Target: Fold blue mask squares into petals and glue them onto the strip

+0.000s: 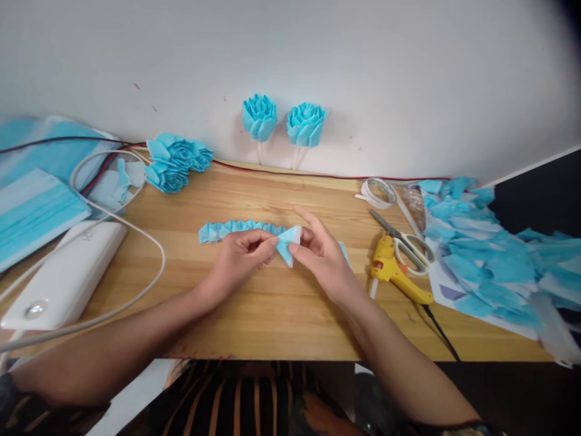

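Between my two hands is a small folded blue piece (285, 245) with a white edge; it looks like paper or mask fabric, bent to a triangle. The fingers of my left hand (249, 251) pinch its left corner. On its right side, my right hand (320, 251) grips it between thumb and fingers, the index finger stretched out. Just behind my left hand lies a pleated blue strip (227, 229) on the wooden table, its right end partly hidden by the hands. A bit of blue material (344, 250) shows beside my right hand.
Two blue flowers (259, 118) on sticks lean on the wall; more blue flowers (175, 160) lie left. A yellow glue gun (397, 272), scissors (411, 245) and tape roll (380, 192) sit right, near piled blue pieces (485, 254). A white power bank (63, 275) and cable stand left.
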### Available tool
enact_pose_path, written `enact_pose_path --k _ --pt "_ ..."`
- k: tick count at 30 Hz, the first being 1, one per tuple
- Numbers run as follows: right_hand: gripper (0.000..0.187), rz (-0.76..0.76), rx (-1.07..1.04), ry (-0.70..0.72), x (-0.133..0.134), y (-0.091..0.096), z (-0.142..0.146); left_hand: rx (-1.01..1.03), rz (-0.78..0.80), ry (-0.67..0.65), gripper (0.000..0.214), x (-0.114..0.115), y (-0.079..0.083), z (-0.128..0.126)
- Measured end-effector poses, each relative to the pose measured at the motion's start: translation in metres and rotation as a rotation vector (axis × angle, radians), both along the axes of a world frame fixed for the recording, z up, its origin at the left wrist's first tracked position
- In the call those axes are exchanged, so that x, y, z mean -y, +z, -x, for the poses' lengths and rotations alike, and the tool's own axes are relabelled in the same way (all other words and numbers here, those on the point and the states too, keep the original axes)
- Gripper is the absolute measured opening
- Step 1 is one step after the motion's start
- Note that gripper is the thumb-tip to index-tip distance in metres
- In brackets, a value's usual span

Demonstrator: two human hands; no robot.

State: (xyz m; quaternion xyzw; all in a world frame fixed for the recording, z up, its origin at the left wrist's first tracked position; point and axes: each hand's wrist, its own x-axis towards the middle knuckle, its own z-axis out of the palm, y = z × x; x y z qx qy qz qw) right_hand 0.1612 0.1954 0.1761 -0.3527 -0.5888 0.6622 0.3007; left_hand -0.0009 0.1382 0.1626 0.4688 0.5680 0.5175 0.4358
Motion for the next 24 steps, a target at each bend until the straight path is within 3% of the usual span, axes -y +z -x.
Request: enact_pose_path --k 4,11,20,24 --pt "0.068 -0.053 0.081 0.003 -0.001 0.000 -0.001 0.013 0.013 -0.024 0.028 0.002 0.001 0.000" --pt "0.063 -0.141 0.095 -0.063 -0.007 -0.001 -0.007 0.391 0.032 -0.031 0.034 -0.001 0.002 0.004" --pt "0.066 -0.183 0.038 -0.079 0.003 -0.003 -0.001 0.297 0.116 -0.166 0.031 0.000 0.004 -0.004" --pt "0.066 -0.204 0.038 -0.069 0.004 -0.006 0.002 0.294 0.094 -0.163 0.026 -0.001 0.005 -0.005"
